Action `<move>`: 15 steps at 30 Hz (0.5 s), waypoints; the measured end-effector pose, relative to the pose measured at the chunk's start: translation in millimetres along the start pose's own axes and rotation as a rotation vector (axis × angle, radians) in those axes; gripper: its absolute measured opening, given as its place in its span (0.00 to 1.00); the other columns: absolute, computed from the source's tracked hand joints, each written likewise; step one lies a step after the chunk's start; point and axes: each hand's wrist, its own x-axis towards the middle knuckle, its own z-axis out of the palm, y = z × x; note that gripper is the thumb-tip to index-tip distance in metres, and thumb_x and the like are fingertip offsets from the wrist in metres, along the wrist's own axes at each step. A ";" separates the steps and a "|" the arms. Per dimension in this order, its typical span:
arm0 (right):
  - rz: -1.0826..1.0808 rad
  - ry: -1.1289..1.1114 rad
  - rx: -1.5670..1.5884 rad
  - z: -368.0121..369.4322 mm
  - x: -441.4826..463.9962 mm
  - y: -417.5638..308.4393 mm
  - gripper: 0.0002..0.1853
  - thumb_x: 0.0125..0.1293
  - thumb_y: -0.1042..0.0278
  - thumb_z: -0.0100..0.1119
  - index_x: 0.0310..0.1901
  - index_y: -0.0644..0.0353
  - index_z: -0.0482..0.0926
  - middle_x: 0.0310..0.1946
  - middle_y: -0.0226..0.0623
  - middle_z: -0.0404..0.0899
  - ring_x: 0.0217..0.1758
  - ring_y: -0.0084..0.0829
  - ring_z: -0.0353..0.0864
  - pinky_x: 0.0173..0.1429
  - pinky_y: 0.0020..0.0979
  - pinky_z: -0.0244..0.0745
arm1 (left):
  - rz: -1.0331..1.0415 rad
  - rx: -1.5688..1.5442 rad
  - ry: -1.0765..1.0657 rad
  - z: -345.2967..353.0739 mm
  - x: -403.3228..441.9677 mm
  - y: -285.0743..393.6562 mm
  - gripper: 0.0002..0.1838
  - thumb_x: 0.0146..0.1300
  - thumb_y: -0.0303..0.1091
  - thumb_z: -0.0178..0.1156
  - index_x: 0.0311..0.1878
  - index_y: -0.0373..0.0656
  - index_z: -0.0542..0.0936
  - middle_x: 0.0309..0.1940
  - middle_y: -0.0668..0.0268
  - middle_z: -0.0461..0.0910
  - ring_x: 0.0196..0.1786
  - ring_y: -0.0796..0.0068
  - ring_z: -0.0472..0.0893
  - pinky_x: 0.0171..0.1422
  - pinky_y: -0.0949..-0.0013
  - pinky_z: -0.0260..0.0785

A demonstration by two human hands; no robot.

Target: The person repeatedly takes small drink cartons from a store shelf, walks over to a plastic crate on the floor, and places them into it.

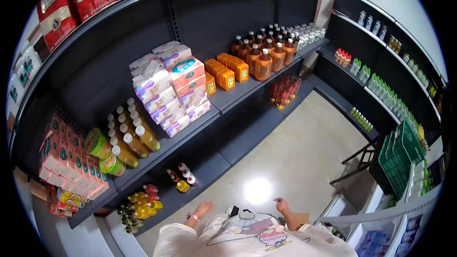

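Observation:
My left hand (203, 208) hangs low over the floor, with its fingers loosely stretched and nothing held in them. A band sits on that wrist. Opposite it, my right hand (282, 205) is held in front of my body with loosely bent fingers, one digit standing apart, and no object visible in it. Neither hand touches the shelf. Nearest to my left hand, on the bottom shelf, are several small bottles with white and red caps (191, 180). Tissue packs (164, 97) are stacked on the shelf above.
The long dark shelf (221, 107) carries yellow-green drink bottles (146, 138), orange boxes (228, 82), brown drink bottles (263, 66) and pink cartons (64, 157). At right, a green crate (397, 162) stands near another shelf unit. Pale floor (285, 143) lies between them.

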 end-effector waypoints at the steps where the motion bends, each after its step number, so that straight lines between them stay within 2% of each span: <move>1: -0.155 0.004 0.021 -2.4 22.9 -40.2 0.24 0.41 0.84 0.41 0.40 0.56 0.80 0.37 0.46 0.79 0.43 0.42 0.77 0.47 0.34 0.72 | 0.065 0.449 -0.030 1.9 -2.2 94.4 0.17 0.65 0.40 0.50 0.51 0.39 0.74 0.42 0.64 0.79 0.43 0.71 0.78 0.47 0.70 0.70; 2: -0.195 0.002 0.043 -8.4 41.2 -86.1 0.25 0.40 0.85 0.40 0.40 0.57 0.80 0.38 0.46 0.79 0.44 0.42 0.77 0.48 0.34 0.72 | 0.262 0.429 -0.059 -11.3 25.5 110.4 0.17 0.65 0.40 0.50 0.51 0.38 0.73 0.44 0.59 0.79 0.46 0.68 0.78 0.49 0.67 0.69; 3: -0.232 -0.005 0.069 -14.7 57.3 -129.1 0.27 0.39 0.86 0.40 0.41 0.57 0.80 0.39 0.45 0.79 0.45 0.41 0.77 0.48 0.34 0.72 | 0.489 0.536 -0.010 -6.4 21.8 177.1 0.17 0.65 0.40 0.51 0.50 0.38 0.73 0.43 0.56 0.79 0.47 0.66 0.79 0.50 0.65 0.69; 5: -0.446 -0.008 0.198 -26.5 87.9 -195.8 0.24 0.43 0.88 0.40 0.41 0.57 0.79 0.40 0.43 0.76 0.41 0.41 0.76 0.46 0.33 0.73 | 0.452 0.578 0.015 -2.6 32.8 269.0 0.15 0.63 0.39 0.52 0.49 0.42 0.75 0.38 0.56 0.80 0.42 0.65 0.80 0.46 0.68 0.70; 6: -0.448 -0.035 0.226 -33.3 101.5 -224.8 0.25 0.42 0.88 0.39 0.41 0.57 0.79 0.41 0.43 0.76 0.41 0.40 0.76 0.46 0.33 0.73 | 0.239 0.645 0.029 11.5 17.4 338.8 0.15 0.63 0.39 0.52 0.49 0.41 0.75 0.34 0.56 0.79 0.38 0.66 0.80 0.44 0.69 0.71; 7: -0.453 -0.059 0.256 -39.9 114.6 -251.8 0.27 0.41 0.89 0.38 0.41 0.57 0.78 0.41 0.43 0.76 0.41 0.39 0.76 0.46 0.33 0.72 | 0.396 0.622 0.060 13.5 37.5 353.1 0.15 0.63 0.38 0.52 0.49 0.42 0.75 0.30 0.59 0.78 0.34 0.70 0.79 0.42 0.70 0.70; 8: -0.458 -0.084 0.286 -44.6 132.6 -275.0 0.28 0.40 0.89 0.37 0.42 0.57 0.78 0.41 0.43 0.76 0.41 0.38 0.75 0.45 0.33 0.72 | 0.459 0.550 0.051 17.8 56.1 369.1 0.15 0.63 0.37 0.53 0.50 0.41 0.75 0.33 0.60 0.78 0.35 0.71 0.78 0.43 0.71 0.70; 11: -0.686 -0.085 0.282 -57.8 199.6 -324.0 0.24 0.45 0.88 0.40 0.43 0.56 0.77 0.40 0.41 0.75 0.37 0.36 0.74 0.44 0.31 0.71 | 0.604 0.411 -0.003 28.4 116.7 401.3 0.19 0.62 0.36 0.54 0.54 0.39 0.71 0.43 0.58 0.76 0.38 0.71 0.78 0.45 0.70 0.70; 13: -0.733 -0.087 0.275 -89.1 232.1 -378.7 0.22 0.47 0.86 0.43 0.44 0.56 0.77 0.40 0.41 0.74 0.37 0.36 0.74 0.45 0.30 0.71 | 0.563 0.548 -0.039 31.8 138.5 435.3 0.23 0.61 0.35 0.55 0.59 0.39 0.66 0.52 0.54 0.69 0.42 0.69 0.76 0.49 0.69 0.69; 15: -0.792 -0.085 0.227 -118.6 267.4 -418.7 0.21 0.49 0.84 0.45 0.46 0.56 0.76 0.41 0.40 0.73 0.39 0.36 0.73 0.46 0.30 0.70 | 0.533 0.605 -0.010 31.8 165.9 465.4 0.30 0.60 0.37 0.57 0.63 0.38 0.61 0.56 0.51 0.64 0.48 0.65 0.74 0.52 0.67 0.68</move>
